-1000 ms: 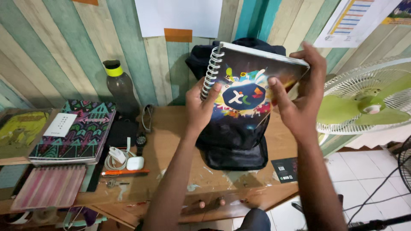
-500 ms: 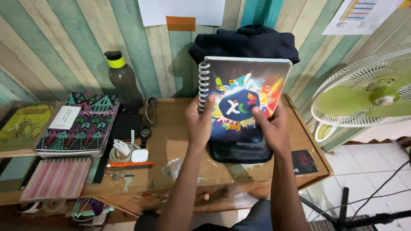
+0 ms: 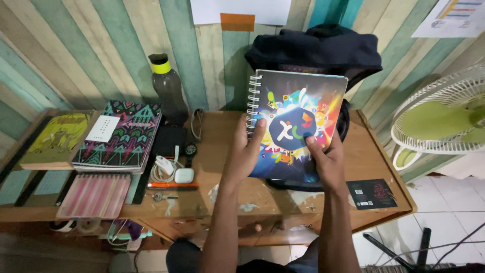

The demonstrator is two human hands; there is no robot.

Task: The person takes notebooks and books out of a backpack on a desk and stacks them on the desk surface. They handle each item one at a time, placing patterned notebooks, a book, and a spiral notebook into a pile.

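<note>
**Notebook up off the desk, both hands on it, bag right behind**

So here's where things stand. The notebook (image 3: 295,124), a spiral-bound one with a loud multicolour cover, is held up in the air over the middle of the desk (image 3: 222,136), cover facing the camera, coil on its 9 o'clock edge. Left hand (image 3: 245,151) has the coil side, thumb across the front and the other fingers curled behind. Right hand (image 3: 326,162) pinches the bottom corner at about 5 o'clock, thumb on the cover. Both are closed on it, nothing loose.

Directly behind, at 12 o'clock, sits a black bag (image 3: 318,50) against the striped wall. I can't tell whether its mouth is open. The notebook isn't resting on anything or inside anything, so I'd call this mid-way: lifted and gripped, not put anywhere.

Room to move:
- 9 o'clock is crowded: bottle (image 3: 166,88), a stack of books (image 3: 121,136), cables and a small white case (image 3: 184,175), an orange pen (image 3: 172,186).
- 3 o'clock has a fan (image 3: 444,116) near the desk corner, so wide swings that way look risky.
- 4 o'clock: a dark card (image 3: 371,193) lies flat near the desk edge.
- The bare wood straight under the hands looks like the freest patch.
</note>
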